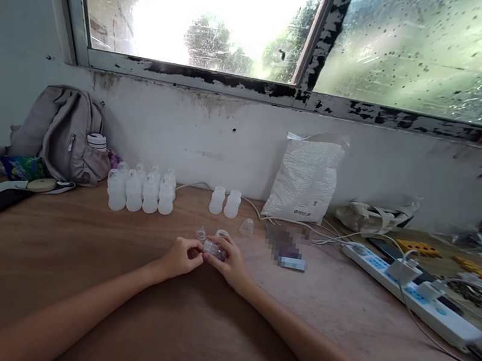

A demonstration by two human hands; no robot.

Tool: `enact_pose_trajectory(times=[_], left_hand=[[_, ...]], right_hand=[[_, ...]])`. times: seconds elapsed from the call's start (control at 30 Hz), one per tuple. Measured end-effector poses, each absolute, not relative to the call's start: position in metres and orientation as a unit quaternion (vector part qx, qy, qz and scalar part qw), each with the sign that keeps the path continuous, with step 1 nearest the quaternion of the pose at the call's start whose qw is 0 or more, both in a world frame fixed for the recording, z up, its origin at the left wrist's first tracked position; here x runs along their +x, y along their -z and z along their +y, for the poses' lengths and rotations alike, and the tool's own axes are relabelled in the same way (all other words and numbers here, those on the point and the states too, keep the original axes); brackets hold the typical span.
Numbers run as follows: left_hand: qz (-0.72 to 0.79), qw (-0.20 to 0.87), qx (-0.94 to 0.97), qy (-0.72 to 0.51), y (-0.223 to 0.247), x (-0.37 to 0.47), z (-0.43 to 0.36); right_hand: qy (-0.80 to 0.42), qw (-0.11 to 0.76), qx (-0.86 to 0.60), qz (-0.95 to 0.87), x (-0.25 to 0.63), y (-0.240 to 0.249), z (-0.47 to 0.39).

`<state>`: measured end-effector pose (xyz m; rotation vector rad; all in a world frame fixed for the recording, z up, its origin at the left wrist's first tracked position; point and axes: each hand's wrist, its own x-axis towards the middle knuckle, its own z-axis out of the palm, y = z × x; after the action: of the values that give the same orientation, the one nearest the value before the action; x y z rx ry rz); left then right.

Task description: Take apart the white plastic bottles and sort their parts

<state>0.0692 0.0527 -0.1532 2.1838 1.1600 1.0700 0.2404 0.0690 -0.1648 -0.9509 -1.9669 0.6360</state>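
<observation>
My right hand (pixel 232 263) is closed around a clear, rounded plastic piece (pixel 214 251), which looks like a baby bottle cap lying on its side. At its left end, my left hand (pixel 183 256) pinches with thumb and forefinger; whatever is between those fingertips is too small to make out. Just beyond the fingers lies a clear bottle nipple (pixel 200 233), with a whitish ring (pixel 222 234) beside it, partly hidden by my right hand. A clear dome cap (pixel 247 226) rests farther right. Two white bottles without tops (pixel 216 200) stand behind.
Several white baby bottles with clear caps (pixel 134 193) stand grouped at the back left, near a grey backpack (pixel 60 133). A white plastic bag (pixel 306 178) leans on the wall. On the right are a phone-like item (pixel 292 263) and a power strip (pixel 415 296) with cables.
</observation>
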Motion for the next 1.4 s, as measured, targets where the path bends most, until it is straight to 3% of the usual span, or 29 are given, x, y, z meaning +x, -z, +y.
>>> enact_pose_trajectory(times=[0.33,0.57,1.07,1.4], left_hand=[[0.421,0.244,0.781,-0.392,0.158,0.069,0.057],[0.402,0.234,0.796,-0.386,0.160,0.066,0.059],[0.422,0.195,0.811,-0.355,0.157,0.067,0.060],[0.442,0.290,0.775,-0.347,0.161,0.071,0.059]], right_hand=[[-0.186,0.409,-0.348,-0.823,0.238,0.163,0.063],[-0.219,0.379,-0.397,-0.807,0.234,0.161,0.057],[-0.471,0.343,-0.386,-0.715,0.239,0.166,0.065],[-0.366,0.355,-0.407,-0.758,0.241,0.171,0.065]])
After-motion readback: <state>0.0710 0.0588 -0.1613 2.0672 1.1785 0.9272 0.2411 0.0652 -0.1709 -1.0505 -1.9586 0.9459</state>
